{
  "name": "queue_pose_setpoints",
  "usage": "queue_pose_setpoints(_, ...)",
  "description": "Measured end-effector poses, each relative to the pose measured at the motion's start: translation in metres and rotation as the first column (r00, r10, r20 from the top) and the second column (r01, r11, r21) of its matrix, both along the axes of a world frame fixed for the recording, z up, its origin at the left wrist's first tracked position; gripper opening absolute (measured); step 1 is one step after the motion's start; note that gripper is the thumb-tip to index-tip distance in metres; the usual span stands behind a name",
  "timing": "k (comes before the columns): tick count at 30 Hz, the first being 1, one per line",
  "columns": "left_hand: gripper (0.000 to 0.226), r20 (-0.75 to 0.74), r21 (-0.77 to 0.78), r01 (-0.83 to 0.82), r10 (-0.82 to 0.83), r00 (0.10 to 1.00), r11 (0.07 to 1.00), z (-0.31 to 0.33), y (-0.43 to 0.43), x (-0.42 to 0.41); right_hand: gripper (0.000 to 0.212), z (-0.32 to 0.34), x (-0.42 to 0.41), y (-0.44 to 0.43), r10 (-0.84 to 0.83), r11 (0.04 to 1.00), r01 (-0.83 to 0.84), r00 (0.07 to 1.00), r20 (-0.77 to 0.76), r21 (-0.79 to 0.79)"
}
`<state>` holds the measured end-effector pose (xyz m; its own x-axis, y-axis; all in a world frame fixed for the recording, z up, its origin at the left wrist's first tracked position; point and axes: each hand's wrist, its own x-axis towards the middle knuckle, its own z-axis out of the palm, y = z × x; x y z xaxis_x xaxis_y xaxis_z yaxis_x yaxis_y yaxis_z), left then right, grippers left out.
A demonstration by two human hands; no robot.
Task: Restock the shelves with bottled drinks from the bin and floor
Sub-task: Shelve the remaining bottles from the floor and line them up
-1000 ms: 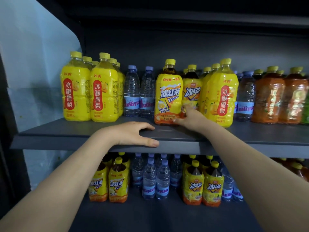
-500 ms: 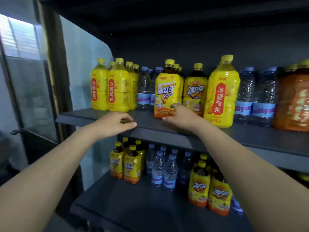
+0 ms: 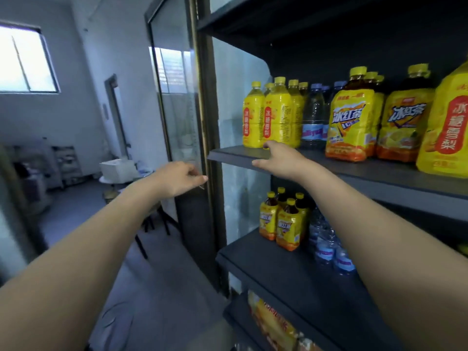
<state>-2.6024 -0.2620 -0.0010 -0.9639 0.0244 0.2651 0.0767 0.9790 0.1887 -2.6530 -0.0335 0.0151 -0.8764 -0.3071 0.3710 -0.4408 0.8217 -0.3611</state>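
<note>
while the fingers (image 3: 266,146) of the right hand (image 3: 283,160) lie spread and relaxed on the left front edge of the upper shelf (image 3: 379,173), gripping nothing, one fingertip sits just beside the foot of the yellow pear-drink bottles (image 3: 278,117). right of these stand water bottles (image 3: 312,122), then iced tea bottles (image 3: 347,122). the left hand (image 3: 174,178) hangs near the cabinet frame (image 3: 210,97), its fingers loosely curled, seemingly empty. small tea bottles (image 3: 286,224) stand on the lower shelf (image 3: 278,269).
</note>
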Motion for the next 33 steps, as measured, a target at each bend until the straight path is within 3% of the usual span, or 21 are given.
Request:
queue_pose_setpoints(4, 0.037, -0.047, 0.0, -0.082, 0.082, 0.996, 0.997, -0.017, -0.037, 0.034, 0.064, -0.018, 0.014, -0.048, 0.093, 0.996, -0.092, 0.993, 0.067, -0.019)
queue_pose_setpoints(17, 0.039, 0.149, 0.011, -0.207, 0.203, 0.968, 0.978, -0.109, -0.091, 0.096, 0.066, -0.12, 0.045, -0.127, 0.189, 0.971, -0.223, 0.939, 0.288, 0.088)
queue_pose_setpoints(33, 0.048, 0.458, 0.035, -0.387, 0.329, 0.826, 0.921, -0.285, -0.079, 0.02, 0.073, -0.312, -0.041, -0.142, 0.215, 0.902, -0.397, 0.752, 0.624, 0.168)
